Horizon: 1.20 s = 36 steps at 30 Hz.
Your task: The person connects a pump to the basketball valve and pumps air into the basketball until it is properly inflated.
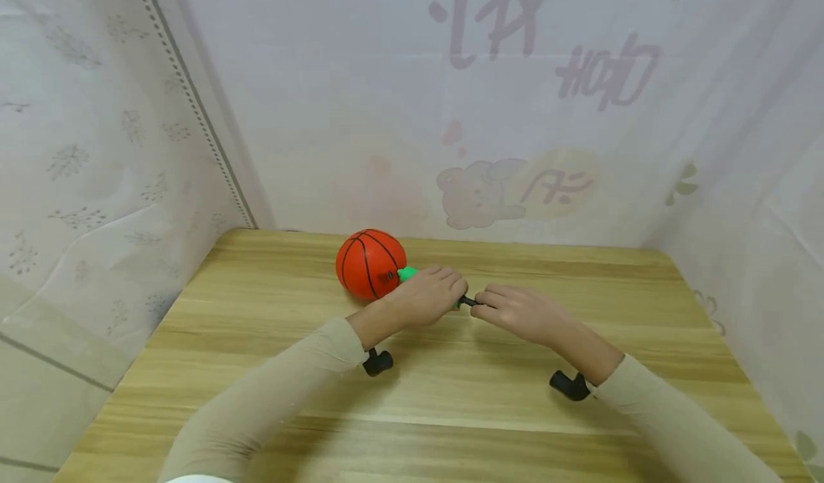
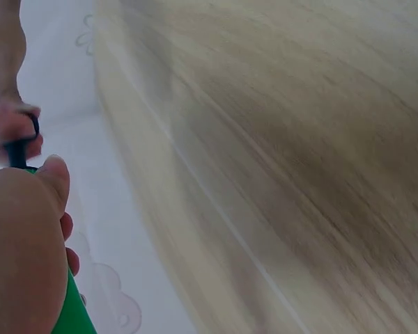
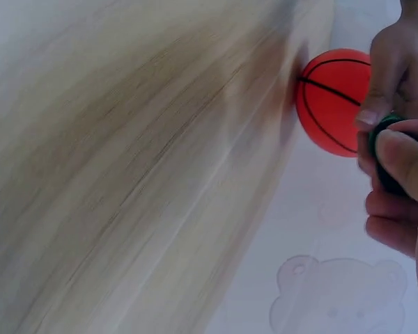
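Note:
A small red toy basketball [image 1: 368, 267] with black lines sits toward the back of the table. My left hand [image 1: 426, 297] wraps around the green barrel of a hand pump [image 2: 73, 314], whose green tip end meets the ball's right side in the head view. Most of the barrel is hidden under the palm. To its right, my right hand [image 1: 520, 314] grips the pump's black handle [image 2: 17, 152], with a short black rod showing between the two hands. In the right wrist view the ball [image 3: 330, 104] appears behind both hands.
The wooden table [image 1: 450, 397] has its back edge against a pale printed curtain [image 1: 360, 96], which also hangs at both sides. Black wrist-worn pieces stick out below the left wrist [image 1: 378, 362] and right wrist [image 1: 570, 386], close over the table.

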Each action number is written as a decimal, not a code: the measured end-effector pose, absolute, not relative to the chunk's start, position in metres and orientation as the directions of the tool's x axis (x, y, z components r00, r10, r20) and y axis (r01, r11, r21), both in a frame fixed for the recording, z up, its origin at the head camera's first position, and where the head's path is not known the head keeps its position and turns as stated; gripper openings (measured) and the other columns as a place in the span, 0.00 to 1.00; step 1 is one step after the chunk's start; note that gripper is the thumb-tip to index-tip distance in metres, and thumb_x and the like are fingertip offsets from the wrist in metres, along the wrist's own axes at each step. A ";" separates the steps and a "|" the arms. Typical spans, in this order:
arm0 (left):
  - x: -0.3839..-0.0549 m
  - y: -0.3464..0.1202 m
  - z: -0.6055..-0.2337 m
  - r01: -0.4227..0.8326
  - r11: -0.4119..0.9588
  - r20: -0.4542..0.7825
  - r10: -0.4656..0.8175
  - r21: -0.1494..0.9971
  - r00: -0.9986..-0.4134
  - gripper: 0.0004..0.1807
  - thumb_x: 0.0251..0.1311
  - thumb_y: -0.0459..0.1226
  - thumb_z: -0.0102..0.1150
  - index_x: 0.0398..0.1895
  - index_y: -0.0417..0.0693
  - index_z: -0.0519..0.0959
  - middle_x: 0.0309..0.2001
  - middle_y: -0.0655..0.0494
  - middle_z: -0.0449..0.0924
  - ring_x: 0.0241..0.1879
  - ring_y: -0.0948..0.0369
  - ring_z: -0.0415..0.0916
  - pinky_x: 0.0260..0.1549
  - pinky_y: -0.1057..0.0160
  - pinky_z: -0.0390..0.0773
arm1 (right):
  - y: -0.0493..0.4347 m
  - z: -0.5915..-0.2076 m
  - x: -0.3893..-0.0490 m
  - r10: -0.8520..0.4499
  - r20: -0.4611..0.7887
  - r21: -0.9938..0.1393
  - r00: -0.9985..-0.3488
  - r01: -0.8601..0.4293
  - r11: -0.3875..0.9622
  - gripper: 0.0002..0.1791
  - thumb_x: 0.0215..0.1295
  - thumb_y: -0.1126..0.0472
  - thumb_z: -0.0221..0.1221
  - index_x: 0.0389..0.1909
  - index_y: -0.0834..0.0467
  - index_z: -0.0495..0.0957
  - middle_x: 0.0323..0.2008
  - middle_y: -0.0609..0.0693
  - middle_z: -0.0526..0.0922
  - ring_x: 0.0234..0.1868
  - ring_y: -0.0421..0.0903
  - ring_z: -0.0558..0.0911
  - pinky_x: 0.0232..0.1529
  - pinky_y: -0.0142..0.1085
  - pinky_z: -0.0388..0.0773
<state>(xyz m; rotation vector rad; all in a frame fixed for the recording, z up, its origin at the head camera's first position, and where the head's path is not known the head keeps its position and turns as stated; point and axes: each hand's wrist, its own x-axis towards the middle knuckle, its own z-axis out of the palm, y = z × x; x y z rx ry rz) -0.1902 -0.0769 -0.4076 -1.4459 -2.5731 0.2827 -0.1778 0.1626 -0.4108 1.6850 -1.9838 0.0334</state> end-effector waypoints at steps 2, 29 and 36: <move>-0.189 -0.077 -0.408 0.828 0.503 0.052 0.860 -0.248 -0.508 0.13 0.76 0.46 0.53 0.49 0.46 0.72 0.46 0.57 0.75 0.47 0.60 0.71 0.51 0.64 0.71 | 0.159 -0.413 -0.178 -0.910 0.405 0.305 -0.091 -0.925 0.228 0.06 0.73 0.70 0.57 0.42 0.60 0.82 0.37 0.50 0.83 0.36 0.43 0.80 0.36 0.29 0.78; -0.190 -0.079 -0.401 0.836 0.516 0.035 0.854 -0.188 -0.520 0.12 0.77 0.45 0.51 0.50 0.45 0.71 0.44 0.57 0.74 0.46 0.60 0.71 0.51 0.64 0.72 | 0.210 -0.408 -0.152 -0.903 0.425 0.320 -0.063 -0.923 0.215 0.24 0.85 0.64 0.35 0.41 0.59 0.81 0.38 0.51 0.84 0.35 0.45 0.81 0.34 0.33 0.81; -0.189 -0.077 -0.404 0.830 0.518 0.045 0.852 -0.207 -0.521 0.14 0.76 0.46 0.53 0.50 0.45 0.71 0.45 0.56 0.75 0.48 0.59 0.72 0.52 0.63 0.72 | 0.179 -0.406 -0.168 -0.917 0.394 0.326 -0.066 -0.922 0.206 0.23 0.85 0.65 0.34 0.42 0.60 0.80 0.39 0.51 0.83 0.35 0.44 0.79 0.33 0.32 0.78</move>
